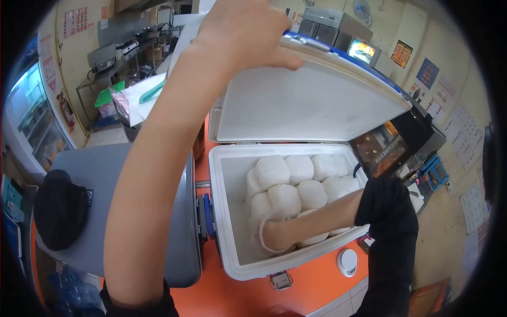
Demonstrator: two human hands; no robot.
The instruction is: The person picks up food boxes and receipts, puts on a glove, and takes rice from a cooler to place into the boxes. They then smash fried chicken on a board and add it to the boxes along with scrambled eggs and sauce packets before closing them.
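A white cooler box stands open on the orange table. My left hand grips the top edge of its raised lid, the thumb on the lid's inner side. Several white, rounded, bun-like pieces are packed in rows inside the box. My right hand reaches down into the near left corner, beside the front pieces. A thin clear plastic glove or bag seems to surround it, with a loose rim at the wrist. Its fingers are hidden low in the box.
To the left a black cap lies on a closed grey cooler. A small white kitchen scale sits by the orange table's front right. Behind the box is a dark glass-fronted display case. A glass-door fridge stands far left.
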